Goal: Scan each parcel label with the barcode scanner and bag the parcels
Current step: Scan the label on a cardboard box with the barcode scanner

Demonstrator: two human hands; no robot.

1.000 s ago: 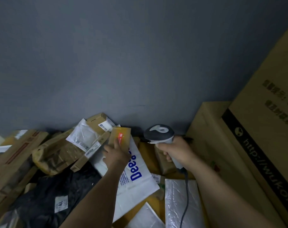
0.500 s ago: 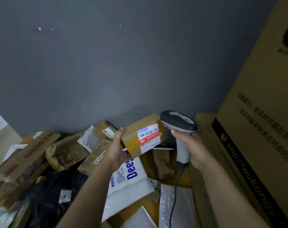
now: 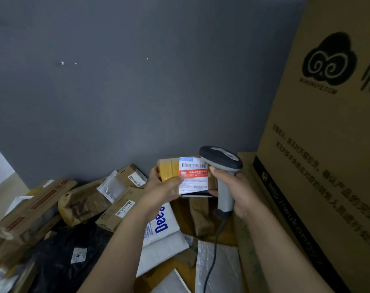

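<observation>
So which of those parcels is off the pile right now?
The small brown box with the white-and-red label, held up by the left hand beside the scanner; the rest lie heaped.

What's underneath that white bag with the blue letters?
Brown packaging peeks out below the white bag's lower edge. Whatever else lies under it is hidden, and the left forearm covers its left side.

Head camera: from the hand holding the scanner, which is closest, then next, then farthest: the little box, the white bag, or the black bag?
1. Little box, just left of the right hand holding the scanner.
2. White bag, lower left.
3. Black bag, far left.
</observation>
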